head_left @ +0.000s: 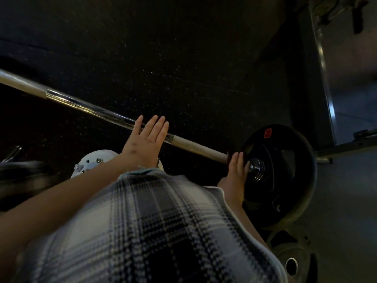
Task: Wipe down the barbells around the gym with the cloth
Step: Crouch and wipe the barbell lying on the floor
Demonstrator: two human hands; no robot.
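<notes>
A steel barbell (85, 104) runs diagonally from the upper left down to a black weight plate (285, 152) at the right. My left hand (146, 137) lies flat on the bar's middle with straight fingers. Beside the plate, my right hand (236, 170) rests its straight fingers against the bar end and the plate's inner face. A plaid fabric (153, 221) with a frayed edge at my left wrist fills the lower middle. I cannot tell whether it is the cloth or clothing. Neither hand grips it.
Black speckled rubber floor (183, 48) lies beyond the bar. Another plate (291, 252) lies flat at the lower right. A metal rack frame (326, 82) stands at the right. A white shoe (93, 160) shows under my left arm.
</notes>
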